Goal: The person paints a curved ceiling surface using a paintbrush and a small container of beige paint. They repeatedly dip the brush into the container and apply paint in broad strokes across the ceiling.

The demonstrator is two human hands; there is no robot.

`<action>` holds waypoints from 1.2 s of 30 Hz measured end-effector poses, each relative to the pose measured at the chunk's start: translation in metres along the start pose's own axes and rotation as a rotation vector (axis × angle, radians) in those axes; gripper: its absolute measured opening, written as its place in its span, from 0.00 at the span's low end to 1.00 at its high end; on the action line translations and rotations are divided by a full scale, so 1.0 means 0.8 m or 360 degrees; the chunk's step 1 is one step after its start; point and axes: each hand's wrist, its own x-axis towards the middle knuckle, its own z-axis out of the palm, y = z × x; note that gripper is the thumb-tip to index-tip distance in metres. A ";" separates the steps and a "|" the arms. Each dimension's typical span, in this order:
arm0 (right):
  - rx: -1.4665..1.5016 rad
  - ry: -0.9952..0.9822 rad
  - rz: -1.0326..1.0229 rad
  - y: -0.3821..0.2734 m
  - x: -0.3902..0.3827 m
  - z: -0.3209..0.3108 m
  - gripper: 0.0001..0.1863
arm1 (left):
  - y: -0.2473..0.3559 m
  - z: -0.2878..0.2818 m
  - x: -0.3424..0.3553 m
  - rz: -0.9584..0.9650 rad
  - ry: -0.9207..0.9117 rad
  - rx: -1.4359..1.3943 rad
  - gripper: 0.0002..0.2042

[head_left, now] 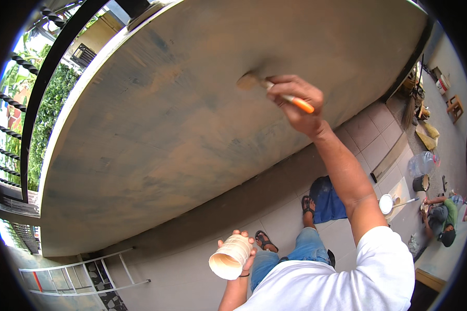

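My right hand [298, 98] is up at the wall [181, 114], its fingers closed round the brush [250, 81] by the handle. The orange butt of that handle sticks out past the palm toward the lower right, and the bristles lie to the upper left, so the long axis runs mostly across my view, tipping down to the right. The bristles are right at the wall; they blur there, and I cannot tell whether they are touching it. The wall's face is patchy, tan over grey.

My left hand [248, 258] sits low, near the body, its fingers wrapped part way round the cup [231, 255] from the far side and the right. The cup is tilted, its mouth turned toward me and a little left; the inside is pale, and I cannot make out how much it holds.

The relation I am watching is between brush and cup: the cup lies below the bristles and slightly to their left, well apart from them. The right hand is the nearer one to the wall, the left to my body, with the right arm stretched forward across the floor [176, 277]. A ladder [120, 259] lies off to the left; a co-worker [441, 220] is at far right.
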 end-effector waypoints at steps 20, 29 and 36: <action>0.1102 0.0426 0.2141 -0.199 -0.251 0.047 0.07 | 0.049 -0.073 -0.046 -0.0066 -0.0197 -0.0178 0.32; 0.1007 0.0715 0.2487 -0.327 -0.343 0.001 0.09 | 0.097 -0.102 -0.087 -0.0231 -0.0086 -0.0035 0.36; 0.1074 0.0731 0.2467 -0.392 -0.343 -0.004 0.08 | 0.103 -0.075 -0.107 -0.0373 -0.0088 0.0001 0.35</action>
